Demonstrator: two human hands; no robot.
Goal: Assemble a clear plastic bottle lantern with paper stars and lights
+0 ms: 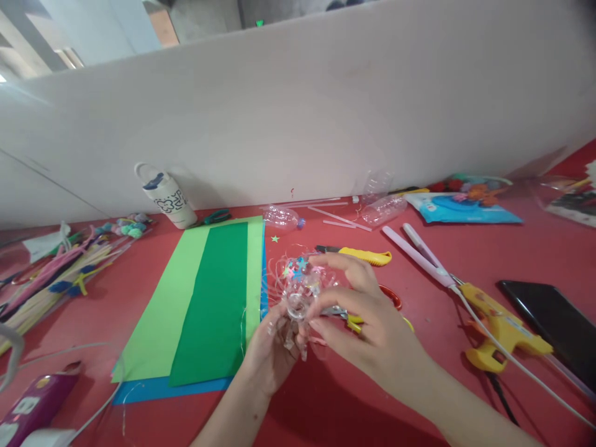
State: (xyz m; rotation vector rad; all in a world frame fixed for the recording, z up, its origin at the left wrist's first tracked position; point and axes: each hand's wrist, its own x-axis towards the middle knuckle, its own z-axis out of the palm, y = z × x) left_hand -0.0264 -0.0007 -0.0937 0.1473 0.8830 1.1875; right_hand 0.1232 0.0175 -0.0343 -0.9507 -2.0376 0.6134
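Observation:
My left hand (274, 341) is closed around a clear cut plastic bottle top (298, 305), its round neck facing up toward me. Curled clear strips spread out from the piece. Small blue, pink and yellow-green stars (300, 266) lie among the strips at its far side. The thumb and fingertips of my right hand (367, 316) pinch at the right side of the neck; what exactly lies between them is hard to make out. Scissors (354, 323) with yellow on the handle lie partly hidden under my right hand.
Green paper sheets (209, 310) lie to the left. Beyond my hands are a yellow cutter knife (365, 255), a small plastic bottle (282, 218) and clear straws (339, 217). At right lie a pink hair straightener (416, 257), a yellow glue gun (503, 326) and a black phone (549, 316).

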